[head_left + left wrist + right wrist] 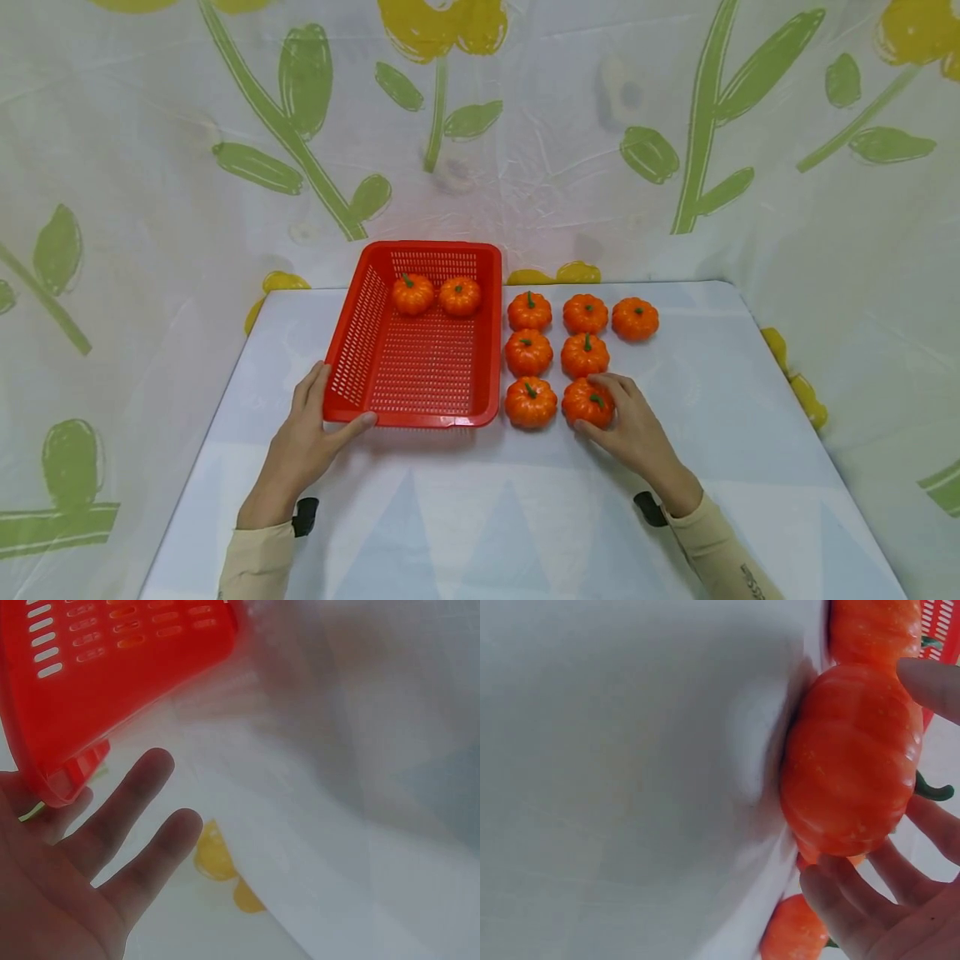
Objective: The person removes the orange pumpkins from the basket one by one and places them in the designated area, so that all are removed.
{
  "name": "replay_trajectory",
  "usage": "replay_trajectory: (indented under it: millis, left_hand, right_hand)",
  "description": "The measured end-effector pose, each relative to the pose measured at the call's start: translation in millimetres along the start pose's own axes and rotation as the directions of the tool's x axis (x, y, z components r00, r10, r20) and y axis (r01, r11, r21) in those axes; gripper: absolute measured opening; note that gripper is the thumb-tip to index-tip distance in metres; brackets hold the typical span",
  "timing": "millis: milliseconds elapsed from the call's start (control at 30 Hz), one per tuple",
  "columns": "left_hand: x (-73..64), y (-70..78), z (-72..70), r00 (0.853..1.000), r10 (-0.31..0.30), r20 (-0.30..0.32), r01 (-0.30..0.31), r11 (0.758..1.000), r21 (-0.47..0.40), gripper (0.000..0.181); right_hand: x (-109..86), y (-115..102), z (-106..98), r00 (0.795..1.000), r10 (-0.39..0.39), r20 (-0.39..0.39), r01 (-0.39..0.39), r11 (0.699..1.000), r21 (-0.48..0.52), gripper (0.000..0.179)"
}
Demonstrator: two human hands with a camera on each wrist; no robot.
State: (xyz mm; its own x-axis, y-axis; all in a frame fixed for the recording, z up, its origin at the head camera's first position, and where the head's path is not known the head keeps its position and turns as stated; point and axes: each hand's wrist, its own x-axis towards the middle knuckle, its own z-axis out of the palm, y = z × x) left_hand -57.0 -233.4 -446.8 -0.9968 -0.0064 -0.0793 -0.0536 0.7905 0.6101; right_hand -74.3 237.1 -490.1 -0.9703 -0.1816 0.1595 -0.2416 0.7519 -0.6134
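Note:
A red plastic basket (423, 418) with slotted walls stands left of centre on the table, two small orange pumpkins (413, 294) at its far end. My left hand (306, 442) spans its near left corner, thumb at the front rim and fingers along the left side. In the left wrist view the fingers (142, 851) look straight and spread beside the basket wall (112, 667). My right hand (633, 425) holds the nearest pumpkin of the middle column (587, 403) between thumb and fingers. Its green stem leans to one side in the right wrist view, against the pumpkin's ribbed skin (851, 761).
Right beside the basket runs a column of pumpkins (530, 403). Two more (585, 355) line up beyond the held one, and a single pumpkin (635, 319) sits at the far right. A flower-printed sheet (555, 150) hangs behind the white table (720, 383).

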Motion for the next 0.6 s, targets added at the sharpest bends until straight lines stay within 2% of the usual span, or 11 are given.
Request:
replay_trajectory:
  millis: [300, 467, 600]
  left_hand:
    - [-0.4, -1.2, 0.2, 1.0, -0.002, -0.002, 0.002, 1.0, -0.007, 0.114]
    - [-0.9, -1.3, 0.5, 1.0, 0.0, 0.001, 0.0, 1.0, -0.014, 0.114]
    - [-0.7, -2.0, 0.9, 1.0, 0.0, 0.003, 0.0, 1.0, -0.019, 0.113]
  right_hand:
    - [14.0, -11.5, -15.2, 0.997, -0.067, -0.046, 0.066, 0.998, -0.012, 0.068]
    - [31.1, -23.7, -25.0, 0.987, -0.144, -0.067, 0.144, 0.99, -0.01, 0.067]
    - [49.7, -38.0, -31.2, 0.984, -0.176, -0.042, 0.175, 0.984, -0.015, 0.065]
